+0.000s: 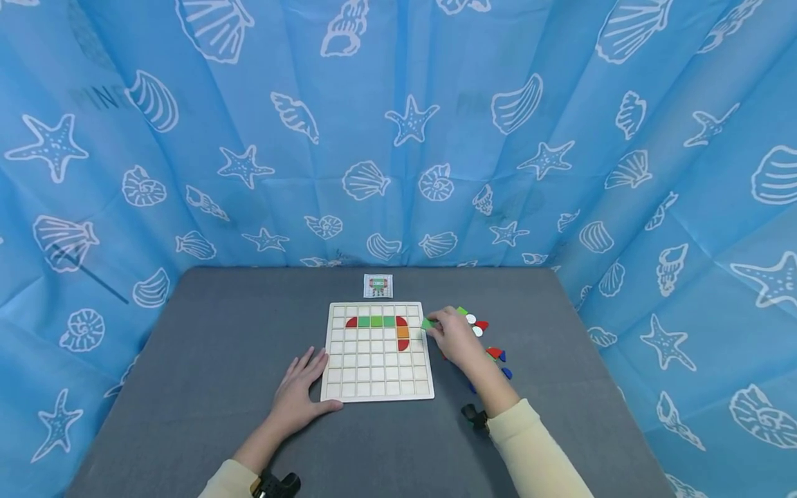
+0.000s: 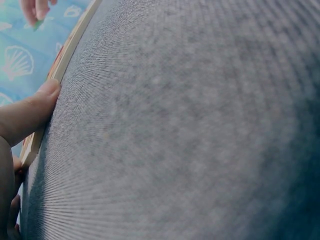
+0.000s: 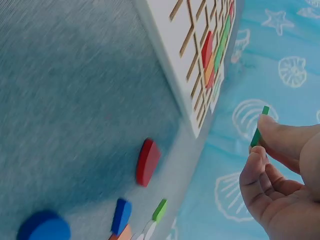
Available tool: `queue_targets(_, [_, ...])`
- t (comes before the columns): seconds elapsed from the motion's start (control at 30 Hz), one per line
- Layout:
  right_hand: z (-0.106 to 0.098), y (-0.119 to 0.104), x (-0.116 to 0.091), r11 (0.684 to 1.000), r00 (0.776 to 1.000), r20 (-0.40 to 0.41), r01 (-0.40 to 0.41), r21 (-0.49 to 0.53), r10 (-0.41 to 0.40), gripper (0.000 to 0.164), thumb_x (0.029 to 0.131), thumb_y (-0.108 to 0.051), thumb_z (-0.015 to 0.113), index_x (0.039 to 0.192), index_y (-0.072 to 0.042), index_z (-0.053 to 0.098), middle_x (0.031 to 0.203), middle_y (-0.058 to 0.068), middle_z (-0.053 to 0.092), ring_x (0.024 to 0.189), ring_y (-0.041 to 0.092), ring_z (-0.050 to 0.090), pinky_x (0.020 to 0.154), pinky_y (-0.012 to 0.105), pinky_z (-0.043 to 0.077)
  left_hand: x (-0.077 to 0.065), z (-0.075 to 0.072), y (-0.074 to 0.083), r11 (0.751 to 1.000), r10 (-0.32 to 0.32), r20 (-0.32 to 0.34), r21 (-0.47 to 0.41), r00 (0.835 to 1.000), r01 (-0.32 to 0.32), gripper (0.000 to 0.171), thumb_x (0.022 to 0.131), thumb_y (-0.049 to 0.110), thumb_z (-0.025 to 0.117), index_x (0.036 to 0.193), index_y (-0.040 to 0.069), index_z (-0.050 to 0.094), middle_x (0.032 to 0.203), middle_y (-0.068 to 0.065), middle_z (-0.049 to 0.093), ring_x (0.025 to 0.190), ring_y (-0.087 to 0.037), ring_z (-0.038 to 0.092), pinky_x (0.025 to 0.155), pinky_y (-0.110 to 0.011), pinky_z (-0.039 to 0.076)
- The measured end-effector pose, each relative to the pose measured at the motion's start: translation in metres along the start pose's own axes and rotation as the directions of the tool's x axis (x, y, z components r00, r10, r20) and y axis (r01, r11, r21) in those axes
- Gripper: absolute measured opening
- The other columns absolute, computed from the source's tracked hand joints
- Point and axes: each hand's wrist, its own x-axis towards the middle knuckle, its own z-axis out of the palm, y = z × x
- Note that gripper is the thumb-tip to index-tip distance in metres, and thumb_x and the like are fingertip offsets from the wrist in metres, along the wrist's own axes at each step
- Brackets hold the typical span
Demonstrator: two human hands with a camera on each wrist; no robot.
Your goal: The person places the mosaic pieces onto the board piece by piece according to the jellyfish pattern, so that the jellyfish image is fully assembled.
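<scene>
A white grid board [image 1: 373,373] lies on the grey table. Along one of its upper rows sit a red rounded piece [image 1: 351,322], several green squares [image 1: 376,321] and another red piece [image 1: 401,321]. Below that last one come an orange square [image 1: 403,333] and a red rounded piece [image 1: 403,344]. My right hand [image 1: 453,335] pinches a green tile [image 3: 260,127] between thumb and finger, raised by the board's right edge. My left hand [image 1: 299,394] rests at the board's lower left corner, fingers spread; its thumb [image 2: 37,107] touches the board's edge.
A small printed card [image 1: 378,286] lies behind the board. Loose pieces are scattered right of the board, partly hidden by my right arm: a red piece [image 3: 148,162], a blue one [image 3: 45,227], a light green one [image 3: 159,210], white circles [image 1: 477,330]. A blue curtain [image 1: 398,138] hangs behind the table.
</scene>
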Motion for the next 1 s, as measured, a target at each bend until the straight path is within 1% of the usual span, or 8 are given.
queue_targets(0.1, [0.003,-0.007,0.001,0.999,0.999,0.003,0.044,-0.012,-0.044,0.026,0.09,-0.01,0.077,0.115,-0.002,0.074,0.101,0.012,0.064,0.081,0.017,0.057,0.07,0.033,0.054,0.001,-0.001,0.0,1.0,-0.001,0.001,0.01,1.0,0.001,0.113,0.068,0.072,0.078,0.156,0.011,0.039,0.162,-0.008,0.037,0.154,-0.034,0.024,0.123,-0.058,0.022])
queue_targets(0.23, [0.008,-0.016,0.003,0.996,0.995,0.03,0.091,-0.013,-0.091,0.026,0.091,-0.011,0.076,0.115,-0.004,0.074,0.102,0.01,0.064,0.081,0.016,0.058,0.068,0.031,0.054,0.001,-0.002,0.001,1.0,0.0,0.003,0.017,1.0,0.0,0.114,0.068,0.072,0.077,0.156,0.011,0.039,0.162,-0.008,0.037,0.154,-0.034,0.024,0.123,-0.057,0.022])
queue_targets(0.33, [0.011,-0.021,0.004,0.993,0.992,0.056,0.113,-0.017,-0.112,0.026,0.091,-0.012,0.076,0.116,-0.005,0.074,0.108,0.009,0.066,0.084,0.016,0.061,0.071,0.032,0.056,0.002,-0.002,0.001,1.0,0.003,0.001,0.01,1.0,-0.003,0.113,0.069,0.072,0.078,0.156,0.011,0.039,0.162,-0.008,0.037,0.154,-0.034,0.024,0.123,-0.057,0.021])
queue_targets(0.5, [0.022,-0.029,0.007,0.989,0.986,0.109,0.136,-0.051,-0.13,0.024,0.091,-0.015,0.076,0.115,-0.01,0.075,0.109,0.004,0.066,0.087,0.015,0.061,0.074,0.032,0.056,0.001,-0.001,0.0,1.0,-0.009,0.01,0.011,1.0,0.009,0.114,0.069,0.073,0.077,0.156,0.012,0.038,0.162,-0.009,0.036,0.154,-0.035,0.023,0.122,-0.061,0.023])
queue_targets(0.57, [0.028,-0.031,0.009,0.984,0.979,0.134,0.161,-0.069,-0.151,0.024,0.091,-0.016,0.076,0.115,-0.011,0.075,0.108,0.003,0.067,0.088,0.015,0.062,0.075,0.033,0.057,-0.001,0.0,-0.001,1.0,-0.012,0.006,0.008,1.0,0.012,0.113,0.069,0.072,0.078,0.156,0.012,0.038,0.163,-0.009,0.035,0.154,-0.036,0.023,0.122,-0.062,0.023])
queue_targets(0.7, [0.038,-0.035,0.014,0.974,0.966,0.175,0.207,-0.094,-0.188,0.025,0.091,-0.019,0.077,0.115,-0.012,0.076,0.108,0.003,0.068,0.094,0.017,0.065,0.08,0.037,0.059,-0.002,0.0,-0.003,1.0,-0.002,-0.014,0.007,1.0,0.002,0.113,0.068,0.069,0.08,0.157,0.013,0.038,0.162,-0.009,0.036,0.154,-0.035,0.024,0.122,-0.06,0.022])
queue_targets(0.83, [0.045,-0.035,0.017,0.974,0.96,0.219,0.2,-0.11,-0.172,0.026,0.09,-0.021,0.078,0.114,-0.013,0.076,0.107,0.003,0.068,0.096,0.019,0.066,0.081,0.039,0.059,-0.001,0.0,-0.003,1.0,0.011,-0.017,0.011,1.0,-0.011,0.113,0.068,0.069,0.079,0.156,0.012,0.038,0.162,-0.008,0.037,0.154,-0.034,0.025,0.123,-0.058,0.02])
queue_targets(1.0, [0.049,-0.036,0.018,0.972,0.949,0.281,0.187,-0.143,-0.141,0.024,0.089,-0.019,0.079,0.112,-0.013,0.077,0.105,0.002,0.069,0.097,0.018,0.065,0.081,0.037,0.058,0.001,0.001,-0.002,1.0,0.008,-0.006,0.007,1.0,-0.008,0.113,0.068,0.07,0.079,0.156,0.011,0.039,0.161,-0.008,0.037,0.154,-0.034,0.024,0.123,-0.059,0.021])
